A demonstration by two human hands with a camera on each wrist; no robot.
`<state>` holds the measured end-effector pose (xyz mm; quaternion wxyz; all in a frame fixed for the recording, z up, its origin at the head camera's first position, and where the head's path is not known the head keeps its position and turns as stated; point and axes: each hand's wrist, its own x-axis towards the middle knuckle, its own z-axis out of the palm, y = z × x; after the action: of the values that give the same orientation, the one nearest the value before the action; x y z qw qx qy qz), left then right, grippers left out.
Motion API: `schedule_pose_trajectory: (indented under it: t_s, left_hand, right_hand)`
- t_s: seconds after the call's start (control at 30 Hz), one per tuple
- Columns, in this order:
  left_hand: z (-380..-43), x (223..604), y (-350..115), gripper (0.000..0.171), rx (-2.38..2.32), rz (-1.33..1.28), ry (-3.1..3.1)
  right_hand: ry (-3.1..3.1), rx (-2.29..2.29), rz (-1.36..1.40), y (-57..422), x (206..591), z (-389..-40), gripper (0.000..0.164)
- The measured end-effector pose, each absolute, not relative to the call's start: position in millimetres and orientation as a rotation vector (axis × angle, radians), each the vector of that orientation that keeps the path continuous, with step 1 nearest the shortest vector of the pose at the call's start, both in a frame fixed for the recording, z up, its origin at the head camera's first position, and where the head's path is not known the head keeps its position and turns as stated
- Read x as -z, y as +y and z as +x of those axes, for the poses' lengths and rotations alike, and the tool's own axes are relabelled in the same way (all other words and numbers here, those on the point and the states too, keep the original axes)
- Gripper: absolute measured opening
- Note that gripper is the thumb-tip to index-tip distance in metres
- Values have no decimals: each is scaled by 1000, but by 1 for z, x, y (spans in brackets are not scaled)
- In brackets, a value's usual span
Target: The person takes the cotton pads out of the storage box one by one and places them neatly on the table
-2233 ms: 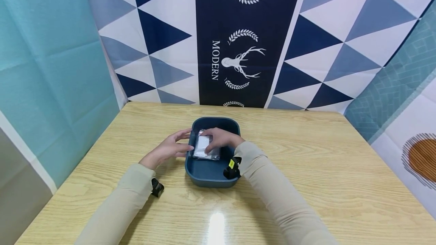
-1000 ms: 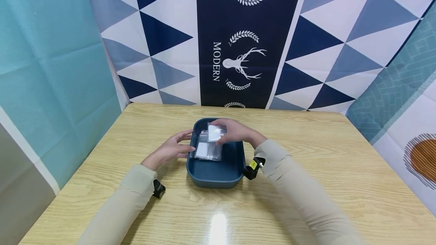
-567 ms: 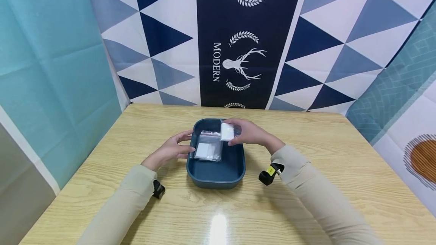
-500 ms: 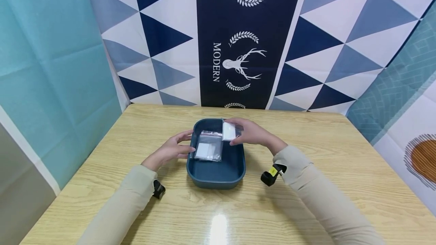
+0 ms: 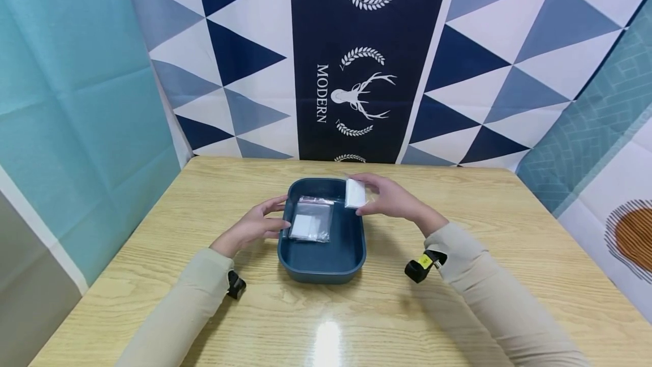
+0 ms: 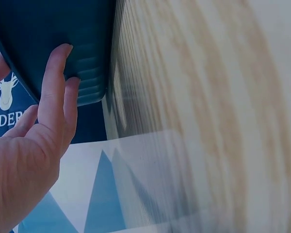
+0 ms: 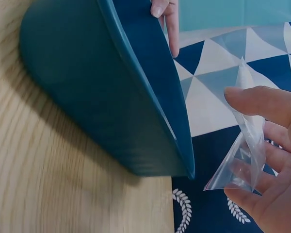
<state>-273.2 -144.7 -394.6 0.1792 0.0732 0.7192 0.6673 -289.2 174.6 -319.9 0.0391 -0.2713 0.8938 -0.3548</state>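
In the head view my right hand (image 5: 394,200) holds a small clear zip bag (image 5: 355,193) with something white in it, above the far right corner of a dark blue plastic box (image 5: 322,277). The right wrist view shows the bag (image 7: 250,131) gripped between thumb and fingers, its red strip at a lower edge. My left hand (image 5: 254,225) holds the left wall of the box, thumb over the rim; its fingers (image 6: 53,82) lie along the outer wall in the left wrist view. More clear bags (image 5: 312,221), with a white piece showing, lie flat inside the box.
The box stands on a light wood-grain table (image 5: 458,231). Behind the table hangs a patterned cloth (image 5: 356,72) with triangles and a deer head; a turquoise cloth (image 5: 86,89) covers the left side. Black wrist cameras (image 5: 425,265) are strapped to both sleeves.
My right hand has lifted a zip bag off the others in the box and carried it up and to the right, to the box's far right rim. The left hand stays in place.
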Motion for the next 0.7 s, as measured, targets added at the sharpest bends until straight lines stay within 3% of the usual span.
schedule_pose_trajectory:
  t_s: [0.7]
  left_hand:
    - [-272,394,-144,70,-1892,205,2029]
  right_hand:
    - [2820,986,-804,215,339,-292,74]
